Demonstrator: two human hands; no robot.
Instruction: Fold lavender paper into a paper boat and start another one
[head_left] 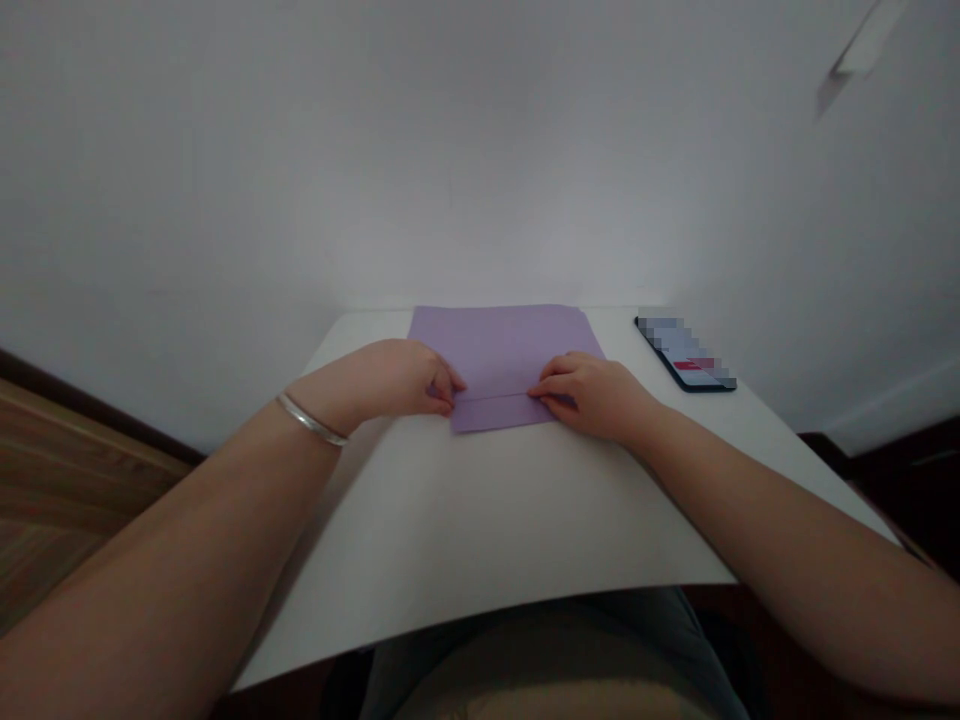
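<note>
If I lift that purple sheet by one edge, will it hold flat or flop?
Probably flop: the purple sheet looks thin and holds a fold at its near edge. Likely very light, so it may slide on the smooth table if pushed.

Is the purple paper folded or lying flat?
Partly folded: purple paper has a near strip doubled over, its edge running between left hand and right hand.

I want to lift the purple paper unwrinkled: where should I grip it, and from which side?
Probably the near folded strip of the purple paper, pinched at both ends from the near side, where left hand and right hand rest; elsewhere it lies flat, offering no lip.
</note>
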